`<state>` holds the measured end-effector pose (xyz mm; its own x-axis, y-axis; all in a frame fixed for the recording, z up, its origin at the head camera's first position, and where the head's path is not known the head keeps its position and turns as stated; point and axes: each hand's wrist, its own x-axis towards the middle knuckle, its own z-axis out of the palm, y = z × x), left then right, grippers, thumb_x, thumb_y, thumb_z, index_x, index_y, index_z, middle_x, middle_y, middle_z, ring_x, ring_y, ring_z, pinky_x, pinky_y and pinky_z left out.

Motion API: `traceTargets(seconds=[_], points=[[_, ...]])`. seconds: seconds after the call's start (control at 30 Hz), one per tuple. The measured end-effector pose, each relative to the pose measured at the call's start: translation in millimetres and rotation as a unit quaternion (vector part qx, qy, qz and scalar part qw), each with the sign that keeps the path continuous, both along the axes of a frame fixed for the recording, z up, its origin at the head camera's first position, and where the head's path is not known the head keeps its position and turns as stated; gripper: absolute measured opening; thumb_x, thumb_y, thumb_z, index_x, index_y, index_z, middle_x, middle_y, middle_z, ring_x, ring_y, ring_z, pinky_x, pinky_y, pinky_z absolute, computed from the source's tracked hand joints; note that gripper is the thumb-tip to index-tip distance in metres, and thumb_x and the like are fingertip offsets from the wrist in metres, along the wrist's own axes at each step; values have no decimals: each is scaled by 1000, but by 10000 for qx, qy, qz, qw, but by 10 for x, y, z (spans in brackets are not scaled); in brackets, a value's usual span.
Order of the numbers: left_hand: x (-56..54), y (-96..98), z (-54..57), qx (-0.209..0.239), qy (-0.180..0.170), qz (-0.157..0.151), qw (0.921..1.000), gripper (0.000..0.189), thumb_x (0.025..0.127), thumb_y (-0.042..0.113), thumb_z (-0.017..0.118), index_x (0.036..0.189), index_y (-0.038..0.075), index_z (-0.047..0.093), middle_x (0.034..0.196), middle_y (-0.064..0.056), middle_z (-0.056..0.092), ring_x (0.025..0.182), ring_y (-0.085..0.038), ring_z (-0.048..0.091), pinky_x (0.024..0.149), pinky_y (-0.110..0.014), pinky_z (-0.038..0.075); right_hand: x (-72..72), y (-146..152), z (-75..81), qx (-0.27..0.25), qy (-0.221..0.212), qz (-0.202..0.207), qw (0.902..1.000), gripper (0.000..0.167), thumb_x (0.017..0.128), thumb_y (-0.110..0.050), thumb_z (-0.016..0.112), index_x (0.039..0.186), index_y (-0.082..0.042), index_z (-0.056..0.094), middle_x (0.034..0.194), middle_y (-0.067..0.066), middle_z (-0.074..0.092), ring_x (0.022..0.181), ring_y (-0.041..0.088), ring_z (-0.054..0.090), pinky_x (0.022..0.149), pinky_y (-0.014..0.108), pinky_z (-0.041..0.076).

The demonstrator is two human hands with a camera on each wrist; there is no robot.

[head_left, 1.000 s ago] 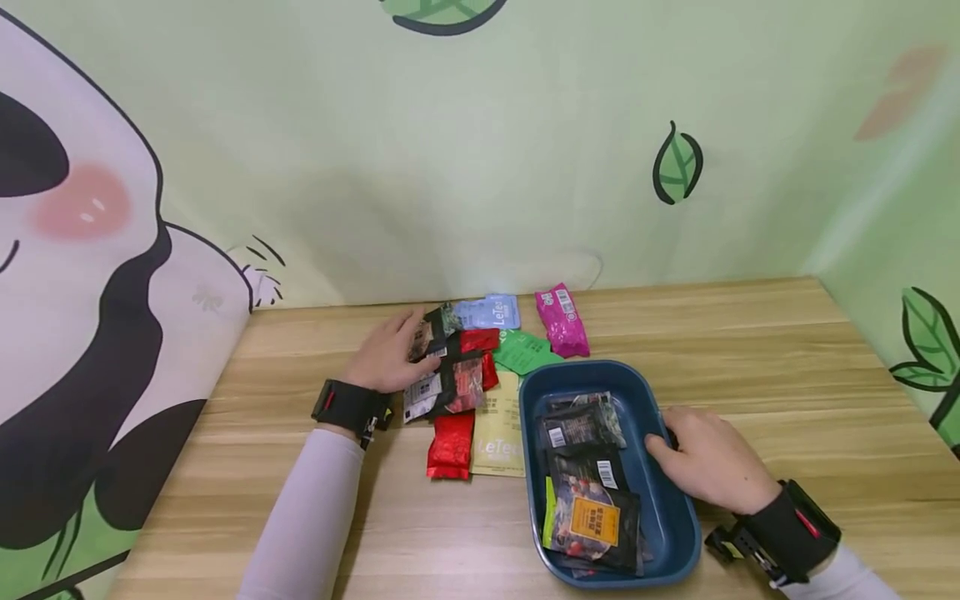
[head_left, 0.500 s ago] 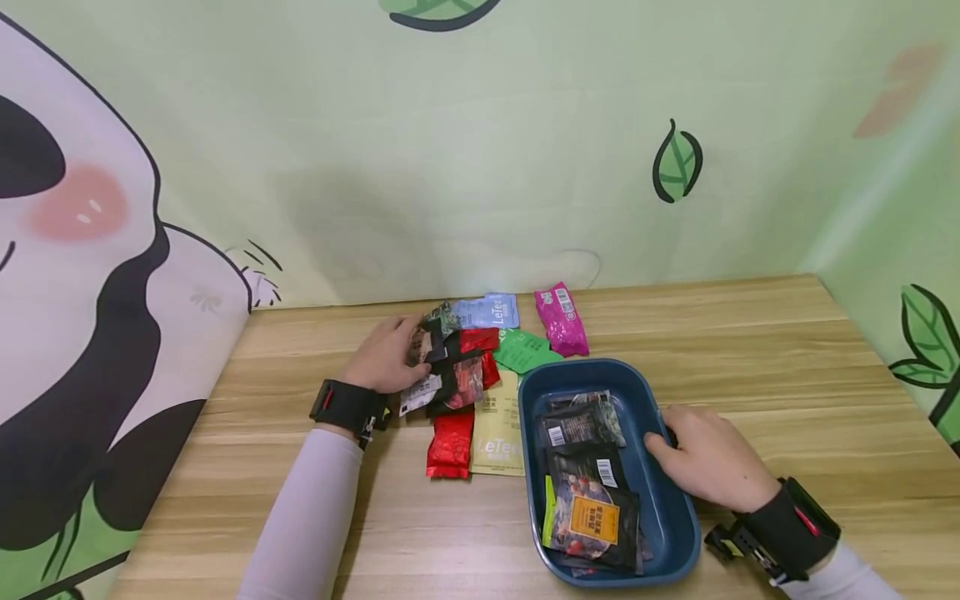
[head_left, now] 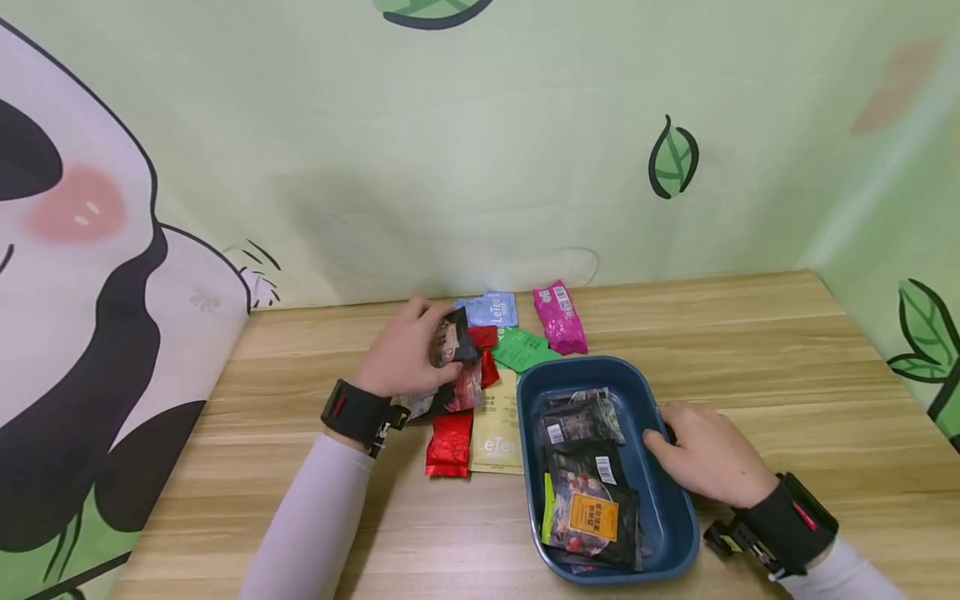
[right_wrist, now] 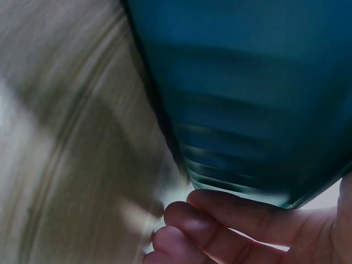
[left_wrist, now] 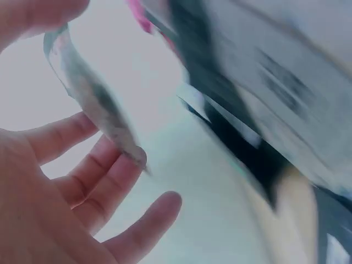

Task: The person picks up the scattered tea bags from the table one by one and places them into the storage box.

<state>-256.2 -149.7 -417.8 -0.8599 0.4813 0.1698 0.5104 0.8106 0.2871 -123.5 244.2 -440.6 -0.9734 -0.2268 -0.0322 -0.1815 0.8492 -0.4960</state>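
Note:
My left hand (head_left: pixel 397 354) pinches a small black packet (head_left: pixel 453 337) between thumb and fingers, raised over the pile at the back middle. In the left wrist view the packet (left_wrist: pixel 96 104) hangs edge-on from the fingertips. Under that hand lie other dark packets, one with a reddish see-through part (head_left: pixel 467 390), partly hidden. On the right, my right hand (head_left: pixel 708 454) grips the side rim of a blue plastic tub (head_left: pixel 663 533), thumb over the edge; the right wrist view shows fingers against its outer wall (right_wrist: pixel 236 99). Several black packets (head_left: pixel 588 508) lie in the tub.
Left of the tub lie a pale yellow LeTea packet (head_left: pixel 497 429) and a red packet (head_left: pixel 449 446). Behind are a green packet (head_left: pixel 522 347), a light blue LeTea packet (head_left: pixel 491 309) and a pink packet (head_left: pixel 560 317). A painted wall (head_left: pixel 487 183) bounds the wooden table (head_left: pixel 787 358).
My left hand has closed on the black packet and lifted it off the pile, shifting slightly right. The dark packets beneath shifted a little. The right hand and tub stay in place.

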Motion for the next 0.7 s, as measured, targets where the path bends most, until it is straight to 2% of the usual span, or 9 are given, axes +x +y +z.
traceTargets(seconds=[0.17,0.37,0.53,0.7], points=[[175,239,166,216,536,-636,9963,81,77,43,78,145,5,56,117,-9,53,96,-20,49,75,-34,48,-9,-3,-1,47,3,-9,10000,21,98,-22,64,78,-15,62,69,-1,51,61,13,49,55,27,35],[426,535,270,472,1010,-1292,9853,79,78,46,77,142,4,58,120,-7,55,102,-17,49,80,-32,50,-10,-11,9,7,22,-5,10000,20,98,-22,64,80,-14,63,70,-1,52,61,12,49,54,28,36],[642,724,339,450,1173,-1653,9782,83,78,52,80,144,6,57,122,-5,56,102,-16,51,84,-30,51,0,-5,7,-58,-34,-6,10000,19,99,-22,64,81,-14,64,69,-1,52,60,11,50,53,27,37],[828,880,350,372,1077,-1991,9733,84,80,58,78,145,9,56,125,-1,53,108,-13,51,90,-29,51,1,-1,-3,-41,-39,-11,10000,20,98,-21,63,79,-15,63,69,-1,53,60,12,51,53,27,38]])
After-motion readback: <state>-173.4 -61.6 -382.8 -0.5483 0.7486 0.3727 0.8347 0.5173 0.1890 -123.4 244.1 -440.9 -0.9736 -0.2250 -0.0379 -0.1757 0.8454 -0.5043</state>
